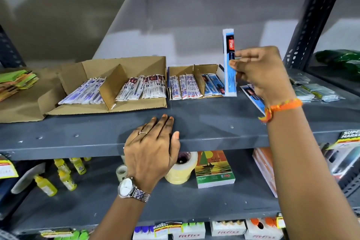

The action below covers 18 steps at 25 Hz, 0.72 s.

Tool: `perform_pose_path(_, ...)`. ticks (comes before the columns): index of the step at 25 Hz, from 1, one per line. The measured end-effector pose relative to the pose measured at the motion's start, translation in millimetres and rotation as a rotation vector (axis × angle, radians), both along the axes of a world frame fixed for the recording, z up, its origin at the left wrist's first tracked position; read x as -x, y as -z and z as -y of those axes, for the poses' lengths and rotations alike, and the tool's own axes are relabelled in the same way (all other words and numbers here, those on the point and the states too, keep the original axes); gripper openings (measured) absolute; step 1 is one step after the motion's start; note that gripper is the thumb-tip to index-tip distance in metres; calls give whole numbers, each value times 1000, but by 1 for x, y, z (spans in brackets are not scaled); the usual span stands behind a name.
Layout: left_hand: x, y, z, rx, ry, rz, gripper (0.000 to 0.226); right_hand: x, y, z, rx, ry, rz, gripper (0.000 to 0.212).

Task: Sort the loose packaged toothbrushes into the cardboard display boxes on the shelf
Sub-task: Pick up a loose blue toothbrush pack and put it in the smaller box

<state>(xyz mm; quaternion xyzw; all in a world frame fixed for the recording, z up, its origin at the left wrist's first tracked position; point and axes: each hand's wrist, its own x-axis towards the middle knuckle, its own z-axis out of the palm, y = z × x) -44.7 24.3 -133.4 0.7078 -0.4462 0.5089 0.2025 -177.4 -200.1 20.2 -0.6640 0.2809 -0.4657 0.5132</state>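
Note:
My right hand (259, 72) grips a tall blue and white packet (229, 60), held upright with its lower end on the grey shelf (204, 122), just right of the small cardboard box (194, 82). That box holds red-and-white packets on the left and blue packets on the right of a divider. A larger cardboard box (109, 84) to its left holds purple-printed packets and dark red packets, split by a divider. My left hand (153, 146) rests flat on the shelf's front edge, holding nothing. A loose blue packet (253, 97) lies under my right wrist.
Green and orange packets (17, 82) are stacked at the far left. Clear wrapped packs (311, 89) lie at the right beside a perforated steel upright (311, 17). The lower shelf holds tape rolls (181, 169), yellow bottles (66, 173) and a notepad (214, 169).

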Motion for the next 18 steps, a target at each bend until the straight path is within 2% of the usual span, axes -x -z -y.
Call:
perform_pose_path(4,-1,1,0,26,5,24,52,-49,-17,37,171,54,-446,22)
perform_pose_path(7,-1,1,2,38,4,16,54,-77,-19,40,323,55,-726,16)
perform_pose_path(11,-2,1,2,39,-1,25,54,-90,-9,44,357,27,-862,14)
perform_pose_path(15,-2,1,2,35,-5,28,53,-91,1,43,437,27,-937,28)
perform_pose_path(18,-2,2,1,37,-1,35,53,-94,6,42,496,71,-992,27)
